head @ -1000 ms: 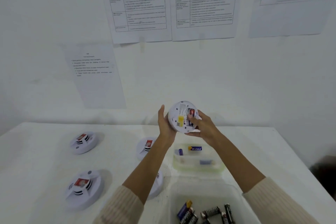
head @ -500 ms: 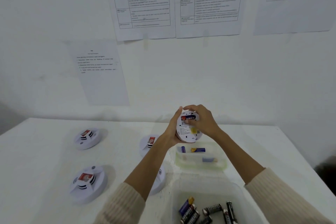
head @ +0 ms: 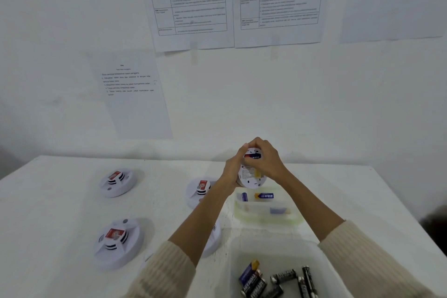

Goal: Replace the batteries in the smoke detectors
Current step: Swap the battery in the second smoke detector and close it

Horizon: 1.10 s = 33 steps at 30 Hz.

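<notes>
The left grip (head: 232,170) clasps the smoke detector (head: 251,178) by its left edge. The right grip (head: 271,162) curls over its top, fingertips on the battery (head: 252,157) in its exposed back. The detector is held above the desk (head: 48,225), just over a small clear tub (head: 263,221).
</notes>
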{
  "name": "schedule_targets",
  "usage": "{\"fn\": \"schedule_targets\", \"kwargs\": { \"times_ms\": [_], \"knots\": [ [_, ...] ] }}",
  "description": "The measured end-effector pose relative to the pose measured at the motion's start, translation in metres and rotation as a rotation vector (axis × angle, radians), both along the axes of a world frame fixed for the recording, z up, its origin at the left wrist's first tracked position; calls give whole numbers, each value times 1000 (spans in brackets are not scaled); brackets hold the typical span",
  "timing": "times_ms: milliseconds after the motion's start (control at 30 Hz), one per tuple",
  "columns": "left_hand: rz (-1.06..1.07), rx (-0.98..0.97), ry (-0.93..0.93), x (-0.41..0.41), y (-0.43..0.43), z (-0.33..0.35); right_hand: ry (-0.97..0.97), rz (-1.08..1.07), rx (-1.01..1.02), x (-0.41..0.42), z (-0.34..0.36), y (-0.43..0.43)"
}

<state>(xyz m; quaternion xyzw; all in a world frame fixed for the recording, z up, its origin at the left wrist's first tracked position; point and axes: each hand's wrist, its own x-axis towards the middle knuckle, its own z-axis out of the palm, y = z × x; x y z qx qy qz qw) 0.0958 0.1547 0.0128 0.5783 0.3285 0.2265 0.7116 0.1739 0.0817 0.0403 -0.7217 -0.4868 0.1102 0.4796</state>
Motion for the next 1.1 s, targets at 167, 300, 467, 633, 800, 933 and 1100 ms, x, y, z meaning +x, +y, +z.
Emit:
{"fn": "schedule_targets", "kwargs": {
  "times_ms": [167,300,467,633,800,933,1100],
  "knots": [
    [33,66,62,2,-3,-2,64,-9,-9,0,-2,4],
    [54,83,48,3,-3,-4,69,34,-23,5,-5,4],
    [83,83,35,3,-2,-1,6,116,-73,9,-12,-1],
    [87,161,34,2,5,-1,-31,185,-125,11,-22,-14],
    [68,226,25,-2,3,0,-22,247,-129,12,-26,-21],
    [111,197,4,-6,2,4,-26,207,-87,9,-23,-25],
    [185,60,-104,-22,1,10,82,187,-45,1,-17,-39]
  ]
}}
